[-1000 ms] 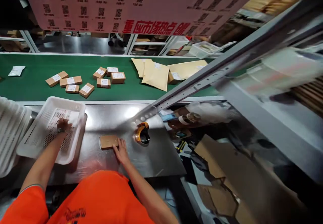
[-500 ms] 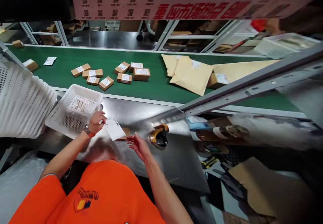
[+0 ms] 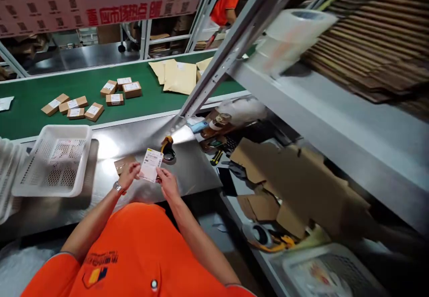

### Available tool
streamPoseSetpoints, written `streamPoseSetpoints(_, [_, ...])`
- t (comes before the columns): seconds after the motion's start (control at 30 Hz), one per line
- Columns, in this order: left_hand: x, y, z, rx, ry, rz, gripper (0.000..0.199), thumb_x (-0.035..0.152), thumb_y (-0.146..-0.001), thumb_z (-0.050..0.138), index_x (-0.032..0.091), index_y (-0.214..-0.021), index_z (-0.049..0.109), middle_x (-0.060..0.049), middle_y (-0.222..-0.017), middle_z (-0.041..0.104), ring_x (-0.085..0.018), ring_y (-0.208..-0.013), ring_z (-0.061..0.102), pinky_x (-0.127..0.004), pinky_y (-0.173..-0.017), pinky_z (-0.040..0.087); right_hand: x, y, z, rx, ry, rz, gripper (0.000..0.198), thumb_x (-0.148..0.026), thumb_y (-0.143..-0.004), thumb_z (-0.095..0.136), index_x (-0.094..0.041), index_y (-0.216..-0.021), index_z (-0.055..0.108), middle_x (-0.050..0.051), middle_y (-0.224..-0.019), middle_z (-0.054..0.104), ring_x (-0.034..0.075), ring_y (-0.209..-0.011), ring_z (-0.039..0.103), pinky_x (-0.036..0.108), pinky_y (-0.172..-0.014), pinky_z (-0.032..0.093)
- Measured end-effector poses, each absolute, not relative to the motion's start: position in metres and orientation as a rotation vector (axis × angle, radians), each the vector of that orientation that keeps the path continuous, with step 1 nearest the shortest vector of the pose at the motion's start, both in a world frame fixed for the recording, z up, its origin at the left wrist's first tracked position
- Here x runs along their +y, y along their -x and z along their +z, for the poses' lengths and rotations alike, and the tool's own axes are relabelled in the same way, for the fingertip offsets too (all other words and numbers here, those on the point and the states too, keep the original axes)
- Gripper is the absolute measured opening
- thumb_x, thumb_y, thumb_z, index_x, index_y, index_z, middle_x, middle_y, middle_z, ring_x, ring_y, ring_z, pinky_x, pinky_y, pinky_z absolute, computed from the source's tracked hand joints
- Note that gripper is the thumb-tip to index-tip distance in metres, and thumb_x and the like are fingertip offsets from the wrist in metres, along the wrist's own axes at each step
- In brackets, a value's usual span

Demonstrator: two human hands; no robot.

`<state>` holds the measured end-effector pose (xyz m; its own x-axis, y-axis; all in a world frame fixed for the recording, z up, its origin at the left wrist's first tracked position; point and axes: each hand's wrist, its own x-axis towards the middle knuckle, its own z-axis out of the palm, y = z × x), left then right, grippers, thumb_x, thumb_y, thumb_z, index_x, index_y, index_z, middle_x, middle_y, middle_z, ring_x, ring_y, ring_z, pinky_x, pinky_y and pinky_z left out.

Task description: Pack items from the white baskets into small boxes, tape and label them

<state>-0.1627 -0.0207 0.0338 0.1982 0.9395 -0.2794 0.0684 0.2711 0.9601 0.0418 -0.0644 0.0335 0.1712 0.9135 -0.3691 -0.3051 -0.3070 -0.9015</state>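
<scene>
White label [image 3: 150,166] in right hand [image 3: 168,184] (apparently barcoded)

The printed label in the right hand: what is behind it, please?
Behind the label, the metal table shows around its edges, with a tape dispenser beyond its upper right corner. What the label itself covers cannot be seen.

Dressed in a bright orange short-sleeved cloth shirt [image 3: 134,248], trimmed thinly in grey at the cuffs, printed at left with dark lettering [image 3: 100,259] and an angular yellow-and-dark-blue emblem [image 3: 97,277]. Wearing a silver metal-link wristwatch [image 3: 117,187] behind the left hand [image 3: 128,177].
</scene>
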Motion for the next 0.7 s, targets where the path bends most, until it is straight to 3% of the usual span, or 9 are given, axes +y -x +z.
streamPoseSetpoints(0.1, [-0.032,0.126,0.035,1.132,-1.115,0.626,0.046,0.055,-0.073,0.1,0.016,-0.09,0.083,-0.011,-0.085,0.083,-0.021,-0.069,0.073,-0.029,-0.061,0.056,-0.077,-0.053,0.033,-0.669,1.341,1.366,0.066,-0.087,-0.067,0.093,-0.023,-0.077,0.079,0.003,-0.074,0.075,0.019,-0.07,0.062,0.032,-0.066,0.048])
streamPoseSetpoints(0.2, [-0.039,0.1,0.039,1.215,-1.113,0.628,0.034,0.046,-0.075,0.098,0.015,-0.08,0.083,-0.01,-0.078,0.082,-0.018,-0.062,0.068,-0.029,-0.058,0.054,-0.094,-0.069,0.034,-0.675,1.346,1.38,0.066,-0.087,-0.069,0.092,-0.023,-0.079,0.081,0.003,-0.077,0.075,0.019,-0.073,0.064,0.032,-0.065,0.049])
streamPoseSetpoints(0.4, [-0.048,0.072,0.044,1.325,-1.064,0.699,0.029,0.041,-0.079,0.094,0.015,-0.083,0.083,-0.011,-0.08,0.083,-0.02,-0.066,0.07,-0.031,-0.062,0.056,-0.121,-0.098,0.033,-0.564,1.342,1.484,0.064,-0.079,-0.062,0.099,-0.021,-0.081,0.083,0.006,-0.089,0.081,0.017,-0.075,0.063,0.029,-0.065,0.05])
streamPoseSetpoints(0.7, [-0.061,0.051,0.048,1.388,-1.071,0.749,0.031,0.046,-0.083,0.092,0.016,-0.086,0.083,-0.01,-0.082,0.084,-0.022,-0.067,0.072,-0.034,-0.066,0.059,-0.13,-0.123,0.029,-0.595,1.317,1.547,0.061,-0.073,-0.06,0.103,-0.021,-0.087,0.086,0.005,-0.085,0.082,0.016,-0.07,0.061,0.03,-0.065,0.048])
